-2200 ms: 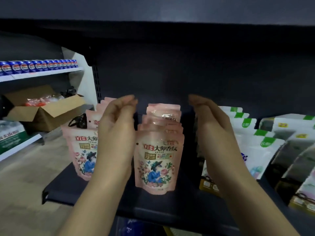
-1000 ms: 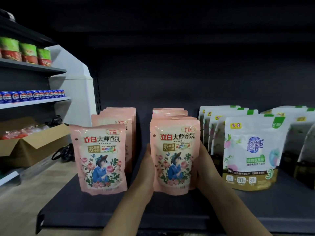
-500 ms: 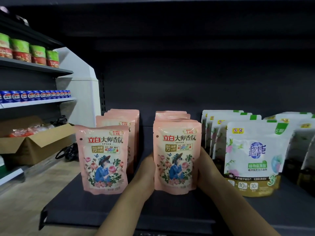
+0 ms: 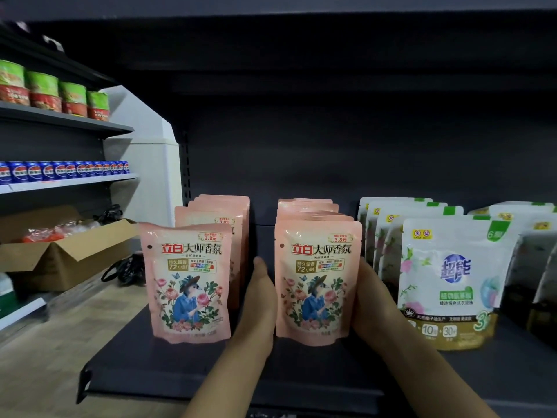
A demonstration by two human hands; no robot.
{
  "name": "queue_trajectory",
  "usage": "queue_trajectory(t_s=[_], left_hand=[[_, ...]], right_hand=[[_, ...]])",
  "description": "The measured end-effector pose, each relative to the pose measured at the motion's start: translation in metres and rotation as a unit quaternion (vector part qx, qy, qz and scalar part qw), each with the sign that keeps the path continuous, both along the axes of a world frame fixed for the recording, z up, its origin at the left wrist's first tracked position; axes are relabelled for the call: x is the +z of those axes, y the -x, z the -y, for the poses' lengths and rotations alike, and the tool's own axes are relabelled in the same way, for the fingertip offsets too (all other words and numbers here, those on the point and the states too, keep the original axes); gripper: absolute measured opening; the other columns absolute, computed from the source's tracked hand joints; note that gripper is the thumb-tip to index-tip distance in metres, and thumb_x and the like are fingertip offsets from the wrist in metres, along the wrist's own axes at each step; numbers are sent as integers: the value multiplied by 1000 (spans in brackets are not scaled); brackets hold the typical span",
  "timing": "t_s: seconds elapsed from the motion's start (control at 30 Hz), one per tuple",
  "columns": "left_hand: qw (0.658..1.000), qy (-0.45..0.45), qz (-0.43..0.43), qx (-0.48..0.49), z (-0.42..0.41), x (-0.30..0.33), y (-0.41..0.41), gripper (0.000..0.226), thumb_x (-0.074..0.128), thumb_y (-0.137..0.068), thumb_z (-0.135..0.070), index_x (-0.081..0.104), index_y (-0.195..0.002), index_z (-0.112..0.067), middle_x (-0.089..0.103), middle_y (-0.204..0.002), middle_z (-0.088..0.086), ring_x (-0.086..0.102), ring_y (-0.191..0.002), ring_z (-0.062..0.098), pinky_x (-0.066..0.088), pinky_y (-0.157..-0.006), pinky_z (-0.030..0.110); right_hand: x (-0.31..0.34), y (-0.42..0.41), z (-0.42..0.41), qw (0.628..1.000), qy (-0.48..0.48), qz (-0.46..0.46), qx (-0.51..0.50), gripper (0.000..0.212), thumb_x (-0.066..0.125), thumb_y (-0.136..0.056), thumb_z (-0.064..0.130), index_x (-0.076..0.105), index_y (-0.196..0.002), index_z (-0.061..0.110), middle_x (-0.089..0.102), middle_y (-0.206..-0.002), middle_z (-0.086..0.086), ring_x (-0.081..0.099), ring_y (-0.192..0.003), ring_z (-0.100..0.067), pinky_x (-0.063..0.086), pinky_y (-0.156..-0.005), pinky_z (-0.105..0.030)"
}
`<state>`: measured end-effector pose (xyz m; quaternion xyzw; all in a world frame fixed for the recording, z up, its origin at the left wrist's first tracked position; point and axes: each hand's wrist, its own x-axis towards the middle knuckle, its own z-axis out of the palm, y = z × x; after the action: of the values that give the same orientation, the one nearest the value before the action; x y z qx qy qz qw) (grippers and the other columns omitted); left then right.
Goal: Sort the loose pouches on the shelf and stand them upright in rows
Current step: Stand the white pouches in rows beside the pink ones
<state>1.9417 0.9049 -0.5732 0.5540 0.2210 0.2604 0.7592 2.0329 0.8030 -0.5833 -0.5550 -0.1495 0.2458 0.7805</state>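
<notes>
Two rows of pink pouches stand upright on the dark shelf point(image 4: 187, 375). The left pink row point(image 4: 188, 282) stands free. The right pink row point(image 4: 316, 282) is pressed between my hands: my left hand point(image 4: 259, 300) lies flat against its left side, my right hand point(image 4: 370, 300) against its right side. Fingers of both hands reach back along the row and are partly hidden behind the front pouch. Right of my right hand stands a row of white pouches point(image 4: 449, 282) with green tabs.
More white pouches point(image 4: 530, 236) stand at the far right. To the left, another rack holds blue cans point(image 4: 63, 170) and green-lidded tubs point(image 4: 54, 92). An open cardboard box point(image 4: 60, 257) and a black bag point(image 4: 123, 270) sit on the floor beyond the shelf's left end.
My hands dropped from above the right pink row to clasp its two sides low down. Over the last half second they stay there; only the view shifted slightly.
</notes>
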Motion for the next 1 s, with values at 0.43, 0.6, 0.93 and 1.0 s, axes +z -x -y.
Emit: queue_trajectory(t_s=[0.43,0.6,0.93,1.0], left_hand=[[910,-324,204,159,23,57,56,30,39,-98,-27,54,-124,-23,58,-94,-35,47,-89,-31,34,-72,-10],[870,-358,271,206,4,93,97,25,46,-96,-21,58,-118,-21,61,-106,-22,54,-100,-17,41,-80,-2],[956,-213,78,187,-76,61,122,28,25,-99,-41,51,-90,-36,51,-88,-23,47,-80,-5,33,-86,23],[968,-181,53,163,-85,51,119,40,20,-100,-43,54,-116,-30,55,-108,-15,49,-96,4,29,-85,24]], right_hand=[[94,79,25,909,30,349,-225,34,37,-96,40,52,-127,33,52,-111,34,45,-96,17,35,-88,-11],[114,112,5,909,-42,388,-146,36,31,-98,38,56,-124,32,62,-119,19,52,-113,9,37,-95,-17],[70,137,-68,951,35,305,-29,47,13,-96,56,53,-119,46,57,-121,29,42,-102,22,23,-95,-15],[61,138,-77,959,34,279,-29,42,15,-97,54,54,-83,48,49,-81,39,42,-73,25,27,-86,-15]])
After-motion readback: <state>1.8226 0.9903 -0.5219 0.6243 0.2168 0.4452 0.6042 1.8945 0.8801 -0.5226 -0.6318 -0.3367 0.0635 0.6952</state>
